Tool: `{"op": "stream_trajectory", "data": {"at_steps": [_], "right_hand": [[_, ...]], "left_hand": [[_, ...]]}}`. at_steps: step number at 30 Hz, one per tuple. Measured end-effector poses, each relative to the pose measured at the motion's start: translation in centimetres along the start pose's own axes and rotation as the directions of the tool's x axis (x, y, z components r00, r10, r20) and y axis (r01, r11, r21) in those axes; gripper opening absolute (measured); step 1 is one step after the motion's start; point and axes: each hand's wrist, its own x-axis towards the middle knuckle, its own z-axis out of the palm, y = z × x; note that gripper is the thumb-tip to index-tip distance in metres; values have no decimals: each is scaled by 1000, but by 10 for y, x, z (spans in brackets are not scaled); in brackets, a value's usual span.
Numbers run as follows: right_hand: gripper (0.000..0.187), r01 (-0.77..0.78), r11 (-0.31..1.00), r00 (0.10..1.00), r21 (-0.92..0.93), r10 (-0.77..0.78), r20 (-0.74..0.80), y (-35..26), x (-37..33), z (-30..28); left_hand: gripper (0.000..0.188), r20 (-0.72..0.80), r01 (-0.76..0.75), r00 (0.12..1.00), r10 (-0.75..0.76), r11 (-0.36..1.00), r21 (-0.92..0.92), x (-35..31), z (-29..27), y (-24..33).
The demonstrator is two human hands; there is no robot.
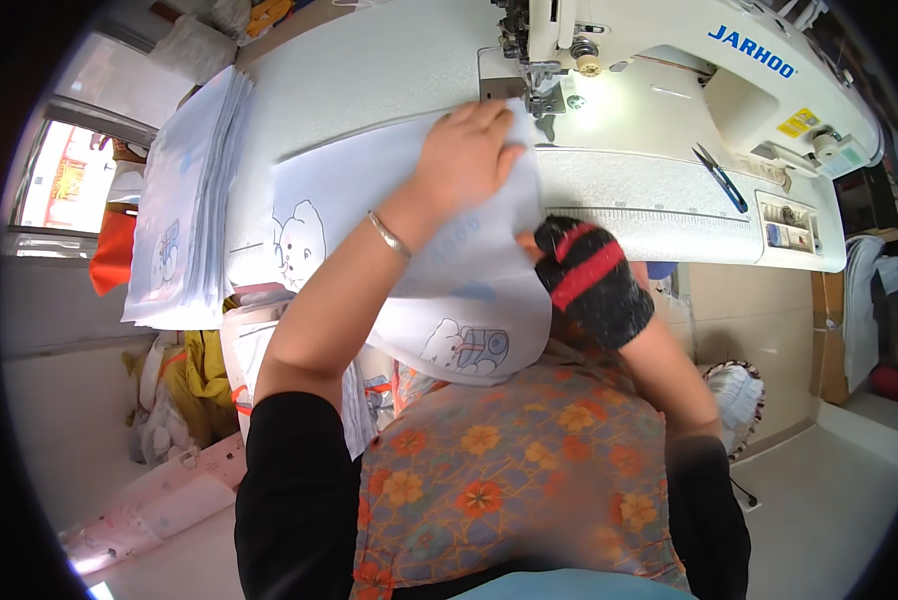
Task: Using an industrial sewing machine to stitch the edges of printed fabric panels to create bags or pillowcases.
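A white printed cloth panel (359, 170) with a cartoon bear and blue motifs stretches from the sewing table over its front edge towards my lap. My left hand (469, 150) rests on its far right corner, fingers stretched over the cloth and thumb apart, just in front of the presser foot (544, 90). At the panel's right edge, my right hand (591, 278) wears a black fingerless glove with red stripes. Its bare thumb and fingertips pinch the cloth edge, partly hidden by the glove and fabric. The sewing machine (659, 40) stands behind, its lamp lit.
A thick stack of similar white panels (184, 200) hangs over the table's left side. Thread snips (721, 180) lie on the right of the table, beside a small tray (791, 225) of bobbins. A printed ruler strip (659, 215) runs along the front edge.
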Motion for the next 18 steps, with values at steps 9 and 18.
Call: {"op": "stream_trajectory", "data": {"at_steps": [9,18], "right_hand": [[22,-105,994,994,12,105,-37,7,-4,-14],[15,-142,990,979,-18,138,-152,7,-36,-8]], "left_hand": [[41,23,-37,999,38,998,-42,23,6,13],[37,41,-19,999,18,1000,22,26,12,5]]}}
